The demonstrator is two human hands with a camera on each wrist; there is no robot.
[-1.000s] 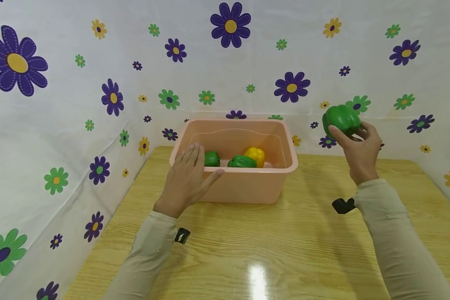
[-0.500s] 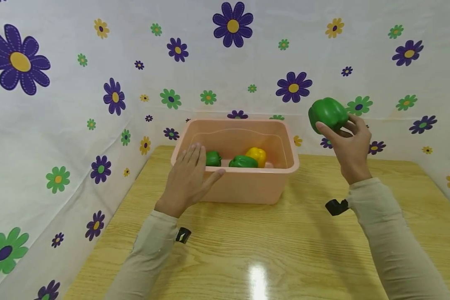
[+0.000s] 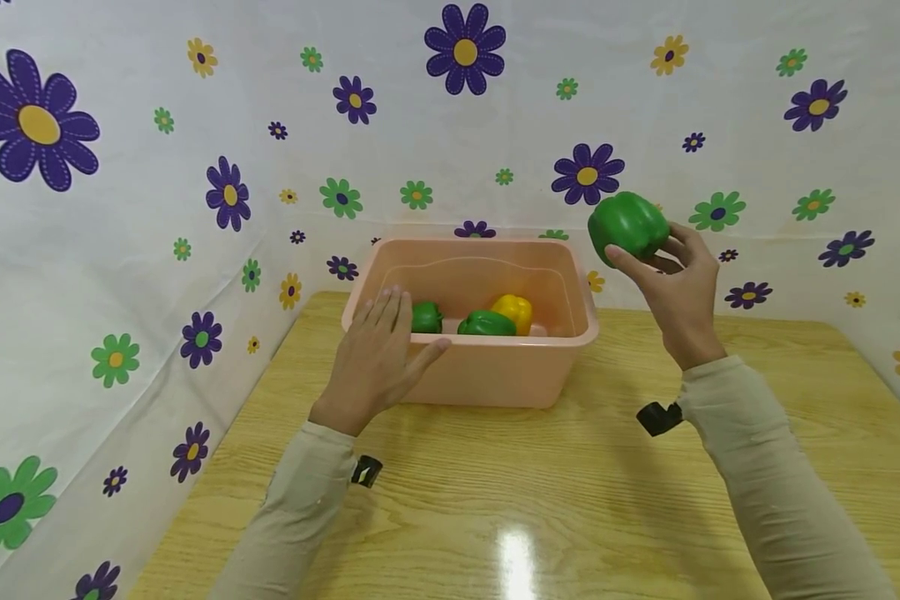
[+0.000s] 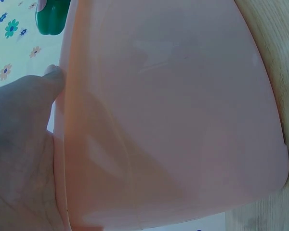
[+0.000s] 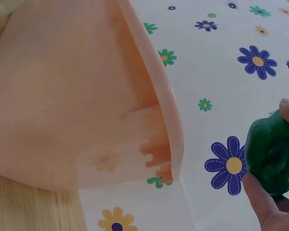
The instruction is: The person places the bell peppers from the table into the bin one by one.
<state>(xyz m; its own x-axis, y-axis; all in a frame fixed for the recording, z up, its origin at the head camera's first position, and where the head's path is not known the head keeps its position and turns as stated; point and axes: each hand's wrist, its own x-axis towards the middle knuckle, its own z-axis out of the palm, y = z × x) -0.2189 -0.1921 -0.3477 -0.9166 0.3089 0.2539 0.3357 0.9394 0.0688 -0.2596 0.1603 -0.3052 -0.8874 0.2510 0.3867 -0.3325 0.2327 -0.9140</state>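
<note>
Raised beyond the right end of a pink plastic bin, my right hand grips a green bell pepper between thumb and fingers. That pepper also shows in the right wrist view, as a dark green pepper at the right edge. My left hand lies with straight fingers over the bin's front left rim, its thumb along the edge in the left wrist view. Inside the bin are a green pepper, partly hidden by the left hand, another green pepper and a yellow pepper.
The bin stands on a wood-grain table near its back edge. Behind and to the left hangs a white flowered cloth. Each sleeve has a black wrist mount, one on the left and one on the right.
My right hand has moved left and slightly up with the green bell pepper, closer to the bin. The left hand and the peppers in the bin stay where they were.
</note>
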